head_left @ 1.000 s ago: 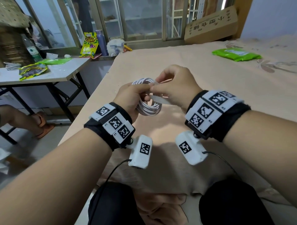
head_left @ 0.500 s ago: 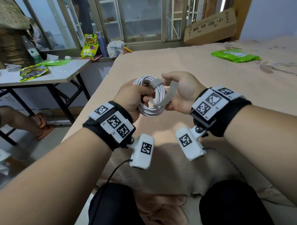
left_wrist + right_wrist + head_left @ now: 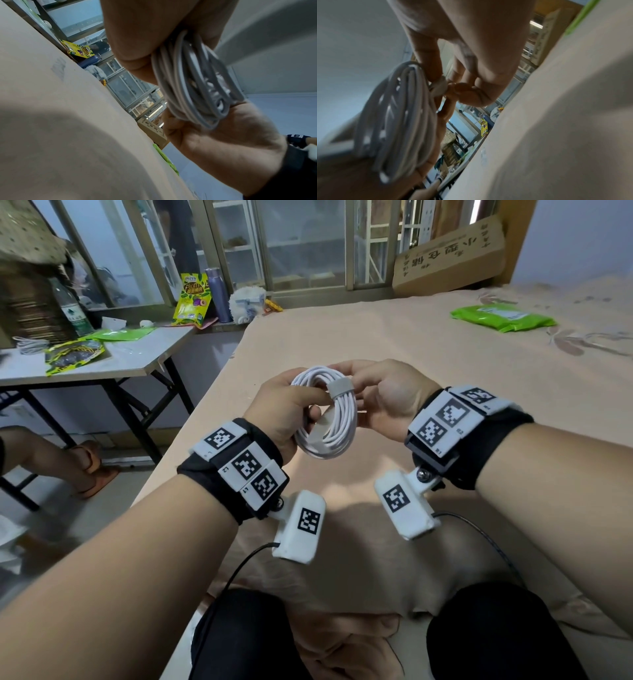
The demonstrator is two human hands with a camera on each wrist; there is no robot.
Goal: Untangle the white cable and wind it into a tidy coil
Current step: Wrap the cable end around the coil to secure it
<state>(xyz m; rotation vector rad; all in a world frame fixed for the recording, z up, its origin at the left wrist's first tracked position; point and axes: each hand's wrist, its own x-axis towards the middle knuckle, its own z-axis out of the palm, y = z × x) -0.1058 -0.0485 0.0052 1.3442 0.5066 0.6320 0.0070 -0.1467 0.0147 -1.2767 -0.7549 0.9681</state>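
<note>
The white cable (image 3: 334, 422) is wound into a round coil, held upright in the air above the bed edge. A grey strap (image 3: 339, 387) wraps its top. My left hand (image 3: 291, 409) grips the coil's left side, thumb lying across the loops. My right hand (image 3: 376, 398) pinches the strap at the coil's top right. In the left wrist view the coil (image 3: 193, 83) hangs between both hands. The right wrist view shows the strap (image 3: 439, 86) pinched by my fingertips beside the coil (image 3: 399, 119).
The beige bed sheet (image 3: 411, 344) spreads under and beyond my hands. A green packet (image 3: 501, 317) lies far right. A folding table (image 3: 102, 361) with snack bags stands at left. A cardboard box (image 3: 448, 260) leans by the window. Someone's foot (image 3: 85, 463) is on the floor.
The loose grey strap end that hung down beside the coil is now wrapped tight around the top. My right hand moved closer against the coil.
</note>
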